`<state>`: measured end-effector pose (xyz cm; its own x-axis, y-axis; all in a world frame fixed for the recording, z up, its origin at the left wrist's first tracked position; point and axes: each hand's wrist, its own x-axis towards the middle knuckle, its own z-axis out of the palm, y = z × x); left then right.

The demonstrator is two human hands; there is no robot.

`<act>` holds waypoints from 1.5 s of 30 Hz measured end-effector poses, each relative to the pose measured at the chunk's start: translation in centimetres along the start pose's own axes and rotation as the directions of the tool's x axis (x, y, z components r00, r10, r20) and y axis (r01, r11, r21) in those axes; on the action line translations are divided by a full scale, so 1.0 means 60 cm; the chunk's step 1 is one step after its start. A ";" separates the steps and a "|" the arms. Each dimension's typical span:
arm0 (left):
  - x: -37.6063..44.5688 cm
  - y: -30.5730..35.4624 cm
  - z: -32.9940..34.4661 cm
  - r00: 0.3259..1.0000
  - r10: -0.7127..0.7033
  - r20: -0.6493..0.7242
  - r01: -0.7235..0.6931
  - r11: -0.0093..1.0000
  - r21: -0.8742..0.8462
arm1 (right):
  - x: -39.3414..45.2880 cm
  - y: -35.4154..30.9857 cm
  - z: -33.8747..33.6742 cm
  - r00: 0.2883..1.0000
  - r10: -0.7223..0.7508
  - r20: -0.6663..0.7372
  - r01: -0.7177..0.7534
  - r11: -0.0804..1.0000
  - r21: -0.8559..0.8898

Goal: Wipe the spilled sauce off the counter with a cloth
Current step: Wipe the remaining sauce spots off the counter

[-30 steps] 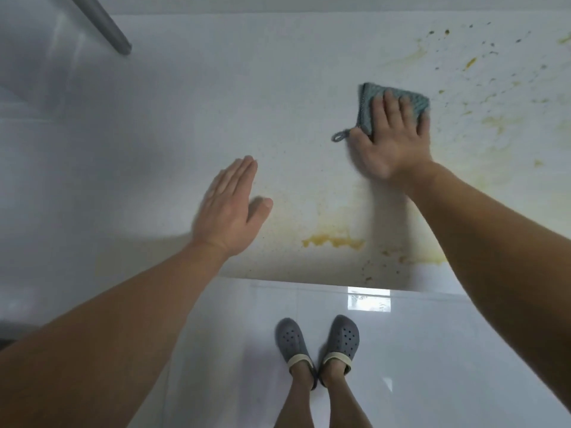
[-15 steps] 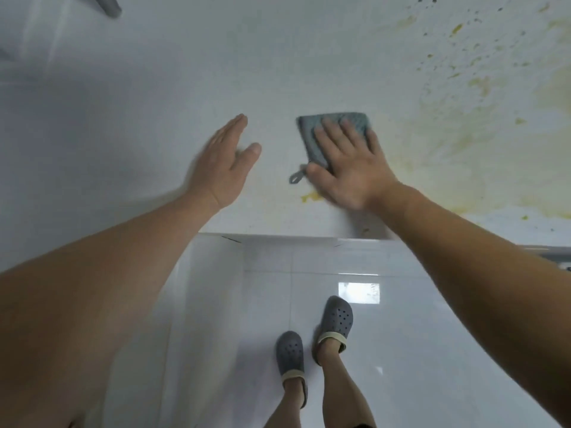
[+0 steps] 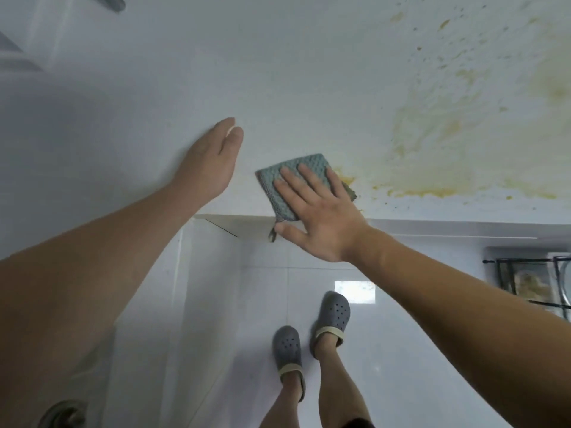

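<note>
A folded grey-green cloth (image 3: pixel 278 174) lies flat on the white counter (image 3: pixel 278 72) right at its front edge. My right hand (image 3: pixel 321 217) presses it down with straight, spread fingers; the thumb hangs past the edge beside the cloth's small loop. Yellow sauce (image 3: pixel 432 140) is smeared and spattered over the counter to the right of the cloth, with a thicker streak along the front. My left hand (image 3: pixel 210 162) rests flat on the counter just left of the cloth, fingers together, holding nothing.
The counter's front edge (image 3: pixel 432 225) runs across the middle of the view, with a glossy white tiled floor below. My feet in grey clogs (image 3: pixel 309 332) stand there. A dark wire rack (image 3: pixel 531 282) sits at the right; a grey bar (image 3: pixel 114 3) at top left.
My right hand has dragged the cloth toward me, from deep on the counter down to its front edge. The left hand stayed flat alongside. The view has shifted to show more floor.
</note>
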<state>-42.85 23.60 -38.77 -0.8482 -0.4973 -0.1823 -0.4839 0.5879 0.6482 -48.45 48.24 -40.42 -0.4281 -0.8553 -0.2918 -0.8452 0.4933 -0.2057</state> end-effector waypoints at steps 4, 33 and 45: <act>0.005 0.020 0.031 0.998 0.036 -0.059 -0.024 0.982 0.185 | -0.015 0.157 -0.043 0.919 0.392 -0.045 -0.385 0.915 0.120; 0.154 0.087 0.122 0.981 0.075 -0.181 -0.010 0.942 0.335 | -0.018 0.303 -0.057 0.995 0.099 0.021 -0.097 0.993 -0.072; 0.278 0.152 0.144 0.985 0.091 -0.143 -0.037 0.937 0.347 | 0.142 0.311 -0.110 0.992 -0.107 0.073 0.113 0.990 -0.087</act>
<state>-63.27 26.16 -42.29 -0.8493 -0.5277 -0.0143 -0.4972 0.7905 0.3576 -69.97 49.14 -40.57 -0.3109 -0.8892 -0.3357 -0.9128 0.3778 -0.1554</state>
